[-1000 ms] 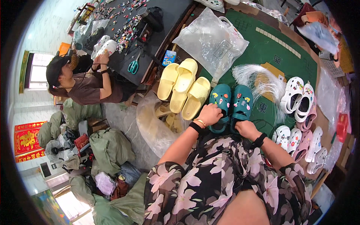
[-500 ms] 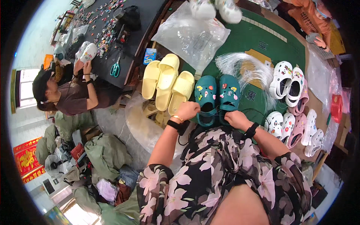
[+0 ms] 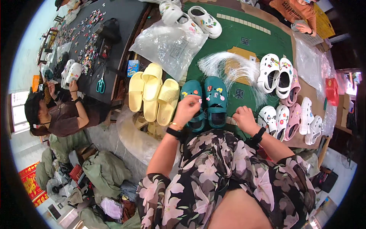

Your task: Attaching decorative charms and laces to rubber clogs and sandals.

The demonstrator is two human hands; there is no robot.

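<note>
Two dark teal clogs with colourful charms stand side by side before me, toes away: the left clog [image 3: 192, 88] and the right clog [image 3: 216, 95]. My left hand [image 3: 187, 110] is over the left clog, covering part of its upper. Its thumb and fingers are closed together beside a small pale pink charm; whether they grip it is unclear. My right hand [image 3: 245, 120] lies to the right of the right clog, apart from it, its bent fingers spread above the green mat [image 3: 225, 42]. A bundle of clear plastic strands [image 3: 228, 66] lies behind the clogs.
Pale yellow slides [image 3: 151, 91] sit to the left. White clogs [image 3: 274, 76] and pink clogs [image 3: 292, 116] line the right. More white clogs [image 3: 206, 22] rest at the back near a plastic bag [image 3: 167, 47]. A co-worker [image 3: 57, 108] handles white clogs at the dark table, near teal scissors [image 3: 100, 86].
Both hands have left the clogs' heel ends. The left hand moved forward over the left clog's upper; the right hand let go and moved right. The view shifted, showing more of the back clogs.
</note>
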